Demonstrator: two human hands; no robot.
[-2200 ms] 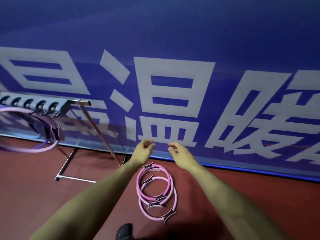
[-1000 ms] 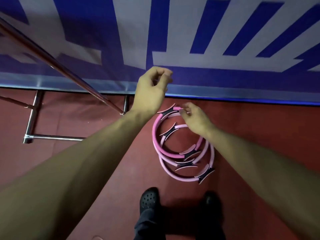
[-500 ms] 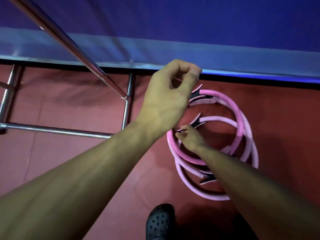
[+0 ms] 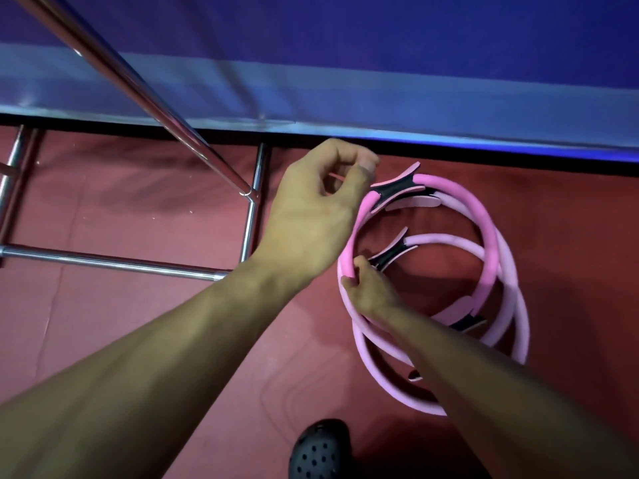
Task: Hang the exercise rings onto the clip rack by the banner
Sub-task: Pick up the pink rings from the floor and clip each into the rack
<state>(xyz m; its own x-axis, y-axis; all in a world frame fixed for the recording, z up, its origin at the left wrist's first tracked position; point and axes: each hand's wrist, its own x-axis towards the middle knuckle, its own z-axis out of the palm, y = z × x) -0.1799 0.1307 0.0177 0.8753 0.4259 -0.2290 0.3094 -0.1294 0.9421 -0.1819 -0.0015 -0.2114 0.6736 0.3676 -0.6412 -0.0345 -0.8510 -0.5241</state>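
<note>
The right hand [image 4: 370, 292], the nearer grip, pinches the top pink ring [image 4: 484, 229] at its nine o'clock rim where the stack lies flat on the floor [image 4: 138, 323], while the left hand [image 4: 311, 216] hovers curled and empty (rack legs [image 4: 254, 209] at ten o'clock).

No legible text — banner [image 4: 380, 63] included
</note>
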